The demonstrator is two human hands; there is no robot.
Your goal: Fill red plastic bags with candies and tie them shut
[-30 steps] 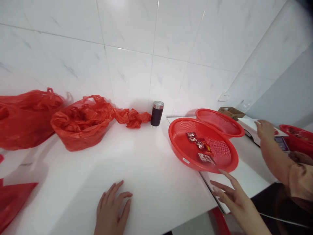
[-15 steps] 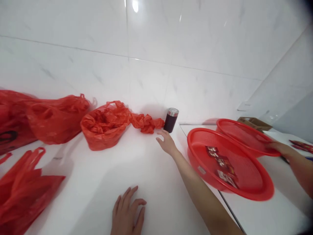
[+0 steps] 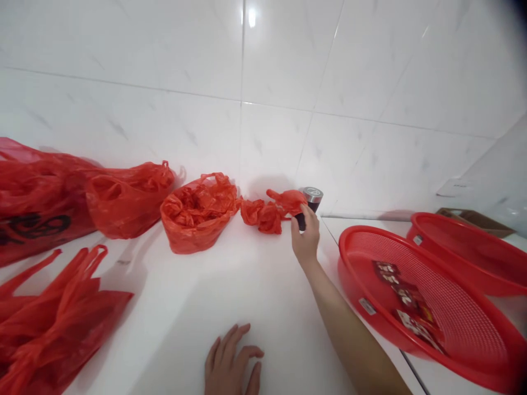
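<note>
My right hand point(image 3: 307, 236) reaches to the back of the white table, its fingertips closed on a crumpled red plastic bag point(image 3: 290, 201). That bag is partly raised in front of a dark tumbler with a silver lid point(image 3: 313, 192), hiding part of its body. More crumpled red plastic point(image 3: 263, 216) lies just to the left of the held bag. My left hand point(image 3: 230, 362) is low in the middle over the table, fingers apart and slightly curled, holding nothing.
Against the wall sits an open red bag stuffed with red plastic point(image 3: 197, 219). Filled red bags point(image 3: 127, 203) stand farther left, and another red bag point(image 3: 78, 307) lies in front. A red basket point(image 3: 370, 323) at right holds several dark packets point(image 3: 407, 296); a second red basket point(image 3: 465, 247) is behind it.
My right hand has reached forward and taken hold of a red bag, lifting part of it. The view has swung left, and another person's arm at the right is out of sight.
</note>
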